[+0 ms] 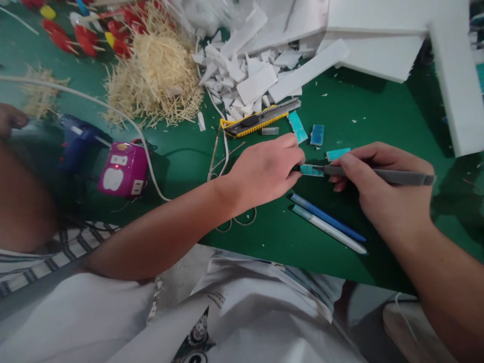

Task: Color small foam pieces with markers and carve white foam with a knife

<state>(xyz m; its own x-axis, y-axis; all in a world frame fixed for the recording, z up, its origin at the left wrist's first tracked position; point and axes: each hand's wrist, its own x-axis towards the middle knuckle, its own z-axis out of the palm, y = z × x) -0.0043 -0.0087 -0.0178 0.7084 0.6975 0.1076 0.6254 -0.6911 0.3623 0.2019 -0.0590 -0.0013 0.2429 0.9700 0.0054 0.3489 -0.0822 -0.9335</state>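
My left hand point(264, 169) is closed, its fingertips pinching one end of a small teal-painted foam piece point(312, 170) with darker lines across it. In my right hand point(389, 186) is a grey pen point(397, 176), held in a writing grip with its tip at the right end of that piece. Near the fingers lie more painted pieces: a teal strip point(298, 127), a blue block point(317, 135) and another teal strip point(338, 153). Just below my hands rest a blue marker point(328, 217) and a white marker point(333, 231), side by side.
A yellow utility knife point(260, 118) lies beyond my left hand, before white foam scraps point(249, 75). Wood shavings point(159, 70), a magenta power socket point(124, 169), a blue glue gun point(79, 141) and a white cable point(128, 118) are leftward. Another person's hand point(11, 120) shows far left.
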